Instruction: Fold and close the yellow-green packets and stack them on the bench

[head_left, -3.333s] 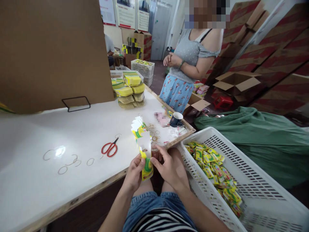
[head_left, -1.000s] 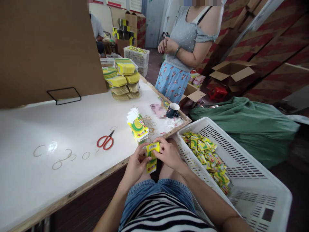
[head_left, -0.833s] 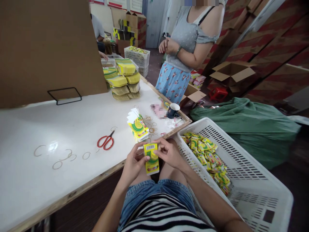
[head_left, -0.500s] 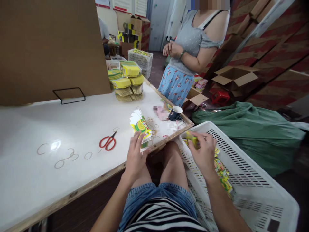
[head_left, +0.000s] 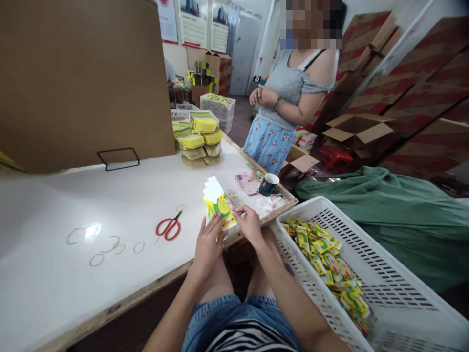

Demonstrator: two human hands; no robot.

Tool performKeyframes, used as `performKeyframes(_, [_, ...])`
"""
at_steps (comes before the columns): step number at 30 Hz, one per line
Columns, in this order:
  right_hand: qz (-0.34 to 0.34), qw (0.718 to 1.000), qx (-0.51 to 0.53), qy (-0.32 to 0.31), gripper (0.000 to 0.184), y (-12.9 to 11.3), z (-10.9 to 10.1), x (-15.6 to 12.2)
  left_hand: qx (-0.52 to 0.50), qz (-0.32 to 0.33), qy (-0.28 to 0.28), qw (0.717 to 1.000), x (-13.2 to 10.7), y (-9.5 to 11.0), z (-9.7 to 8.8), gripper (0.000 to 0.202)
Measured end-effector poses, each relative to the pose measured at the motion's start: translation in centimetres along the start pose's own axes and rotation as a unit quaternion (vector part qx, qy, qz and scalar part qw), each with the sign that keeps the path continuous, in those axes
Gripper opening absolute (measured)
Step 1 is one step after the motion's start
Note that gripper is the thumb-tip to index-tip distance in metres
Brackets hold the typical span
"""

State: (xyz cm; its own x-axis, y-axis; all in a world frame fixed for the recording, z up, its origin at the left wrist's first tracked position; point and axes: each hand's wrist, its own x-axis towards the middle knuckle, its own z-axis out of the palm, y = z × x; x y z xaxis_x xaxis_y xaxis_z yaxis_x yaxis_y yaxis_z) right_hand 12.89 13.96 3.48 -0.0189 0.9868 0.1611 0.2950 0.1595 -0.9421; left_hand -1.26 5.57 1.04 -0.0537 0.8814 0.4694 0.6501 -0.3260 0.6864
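Fanned stack of yellow-green printed cards is touched on white wood-edged counter by open left hand; its edge by right hand, grip unclear. Cards could be dragged askew by uneven pressure.

Glare burns a white spot on the glossy white wood-edged counter; dark shadow lies below its front edge; wide-angle distortion slants the view's outer edges.

The fanned pile of flat, printed card packets is yellow with green swirls — white at its far end. The loop-handled scissors are red and black, the round mug dark blue outside, white within — and the long cloth skirt light blue with red flowers.
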Motion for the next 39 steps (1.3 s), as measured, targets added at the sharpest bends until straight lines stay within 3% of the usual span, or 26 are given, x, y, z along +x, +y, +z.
performKeyframes(3, [0.016, 0.998, 0.068, 0.008, 0.034, 0.1, -0.8, -0.2, -0.083, -0.026, 0.055, 0.995, 0.1, 0.9, -0.6, 0.049])
performKeyframes(6, [0.033, 0.99, 0.136, -0.003, 0.039, -0.1, -1.8, -1.6, -0.258, -0.106, 0.107, 0.954, 0.4, 2.2, -1.2, 0.051])
performKeyframes(8, [0.043, 0.985, 0.167, -0.02, 0.04, -0.3, -2.2, -3.1, -0.397, -0.164, 0.081, 0.899, 0.7, 2.9, -1.3, 0.05])
performKeyframes(11, [0.068, 0.974, 0.21, -0.056, 0.04, -0.9, -2.4, -5.2, -0.542, -0.216, -0.006, 0.812, 1.0, 3.8, -1.3, 0.054])
performKeyframes(13, [0.085, 0.965, 0.237, -0.078, 0.038, -1.3, -2.5, -6.2, -0.59, -0.23, -0.044, 0.773, 0.9, 4.4, -1.4, 0.052])
performKeyframes(15, [0.089, 0.963, 0.239, -0.087, 0.036, -1.7, -2.7, -6.9, -0.61, -0.233, -0.05, 0.755, 0.7, 5.0, -1.5, 0.048])
performKeyframes(23, [0.078, 0.978, 0.17, -0.091, 0.033, -3.7, -3.6, -8.3, -0.604, -0.235, -0.019, 0.761, 0.0, 5.8, -1.5, 0.042])
performKeyframes(31, [0.036, 0.995, 0.07, -0.063, 0.038, -3.8, -3.3, -8.8, -0.501, -0.276, 0.037, 0.819, -0.1, 5.8, -1.2, 0.047])
performKeyframes(34, [0.015, 0.999, 0.029, -0.027, 0.039, -3.3, -3.1, -8.7, -0.468, -0.26, 0.065, 0.842, -0.2, 6.0, -1.2, 0.046])
performKeyframes(36, [-0.003, 1.0, 0.008, -0.022, 0.036, -3.1, -3.1, -8.7, -0.456, -0.245, 0.084, 0.852, -0.4, 6.2, -1.4, 0.058])
performKeyframes(39, [-0.027, 0.999, 0.009, -0.042, 0.028, -3.0, -3.5, -8.5, -0.44, -0.222, 0.062, 0.868, -0.9, 6.4, -1.8, 0.068])
